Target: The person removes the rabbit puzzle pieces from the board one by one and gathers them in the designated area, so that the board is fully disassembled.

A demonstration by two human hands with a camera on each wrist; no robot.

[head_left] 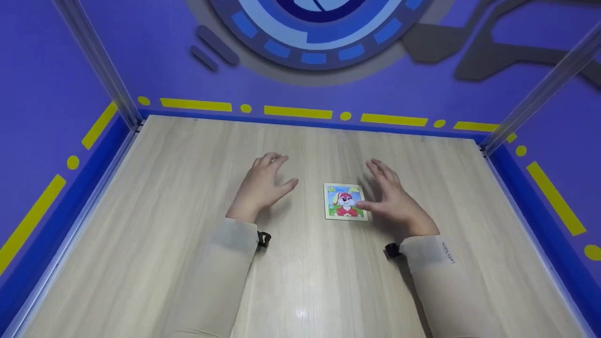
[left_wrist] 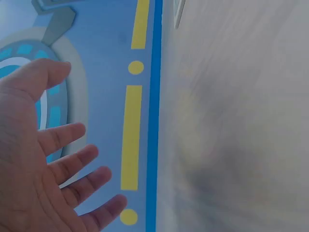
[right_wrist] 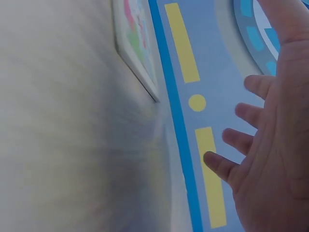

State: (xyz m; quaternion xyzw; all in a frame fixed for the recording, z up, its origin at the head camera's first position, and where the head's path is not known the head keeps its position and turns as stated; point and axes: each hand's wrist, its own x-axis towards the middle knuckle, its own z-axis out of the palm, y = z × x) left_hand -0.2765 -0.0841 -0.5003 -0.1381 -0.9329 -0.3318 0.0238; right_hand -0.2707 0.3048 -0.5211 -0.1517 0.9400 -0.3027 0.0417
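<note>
A small square picture puzzle (head_left: 346, 209) with a cartoon rabbit and a pale frame lies flat on the table, between the hands and nearer the right one. My right hand (head_left: 392, 199) hovers beside it with fingers spread, and its thumb overlaps the picture's right edge in the head view. Left of the puzzle, my left hand (head_left: 263, 185) is held over the table, fingers loosely spread and nothing in them. Both palms face inward. In the right wrist view the puzzle's edge (right_wrist: 137, 70) shows at the top, apart from the fingers. Only a corner of the frame (left_wrist: 179, 12) appears in the left wrist view.
A pale wood-grain table (head_left: 300, 281) spreads under both arms. Blue walls with yellow marks (head_left: 298, 111) close off its back and both sides, with metal posts (head_left: 101, 56) at the corners. Each wrist wears a small black device (head_left: 264, 240).
</note>
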